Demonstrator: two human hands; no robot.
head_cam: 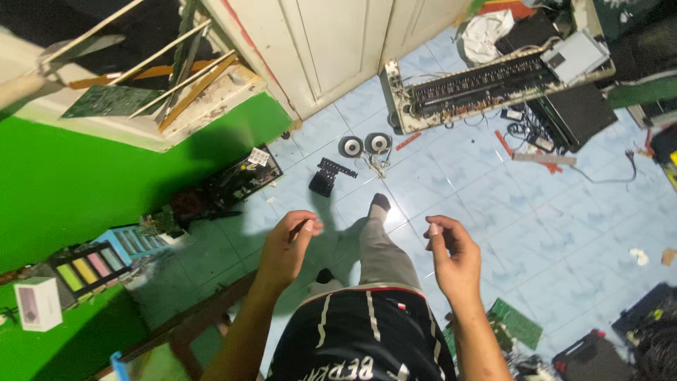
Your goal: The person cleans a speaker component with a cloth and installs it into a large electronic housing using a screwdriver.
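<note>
Speakers (pixel 364 145) lie on the floor (pixel 536 219), well beyond your hands.
Left hand (pixel 288 247) and right hand (pixel 451 254) hover with curled, empty grips; step closer first.

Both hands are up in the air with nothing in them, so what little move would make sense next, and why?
Probably lowering toward the floor. The left hand and right hand hang loosely curled and seemingly empty above the tiled floor, touching nothing. The nearest loose parts, a black bracket and two small round speakers, lie well beyond them.
</note>
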